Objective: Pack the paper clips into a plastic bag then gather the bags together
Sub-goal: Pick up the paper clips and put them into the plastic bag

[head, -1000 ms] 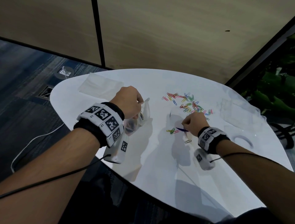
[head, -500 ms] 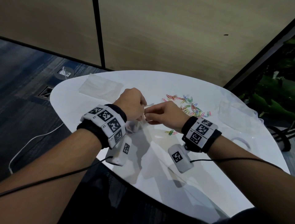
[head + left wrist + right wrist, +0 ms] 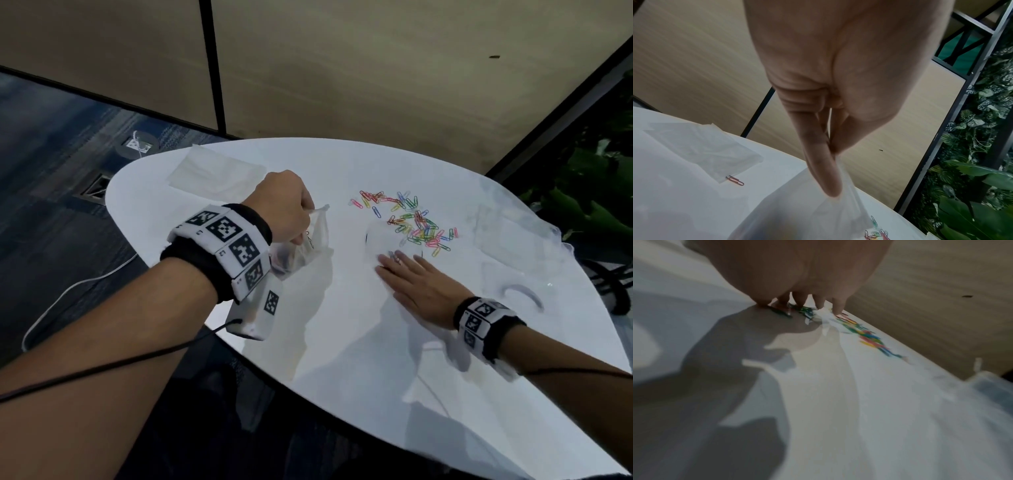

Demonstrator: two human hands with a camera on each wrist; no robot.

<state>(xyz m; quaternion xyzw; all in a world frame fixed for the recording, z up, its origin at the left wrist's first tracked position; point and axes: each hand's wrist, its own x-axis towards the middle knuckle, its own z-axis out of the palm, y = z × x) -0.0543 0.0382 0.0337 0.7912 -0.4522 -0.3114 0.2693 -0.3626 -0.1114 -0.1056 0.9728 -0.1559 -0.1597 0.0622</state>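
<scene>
My left hand [image 3: 303, 219] pinches the top edge of a clear plastic bag [image 3: 315, 240] between thumb and fingers [image 3: 826, 170] and holds it upright just above the white table [image 3: 342, 342]. Some clips show dimly in the bag's bottom. A heap of coloured paper clips [image 3: 414, 222] lies on the table's far middle, also blurred in the right wrist view [image 3: 869, 335]. My right hand [image 3: 399, 265] lies flat and open on the table just in front of the heap, its fingertips [image 3: 837, 308] touching the surface at the nearest clips.
Flat empty bags [image 3: 215, 171] lie at the table's far left, with one red clip [image 3: 734, 180] beside them. More clear plastic [image 3: 513, 236] lies at the right edge. A wood wall stands behind, plants [image 3: 599, 192] at the right, dark carpet at the left.
My right hand went from the clips to the bag's mouth beside my left hand, then back right, and now lies flat by the heap. The left hand still holds the bag.
</scene>
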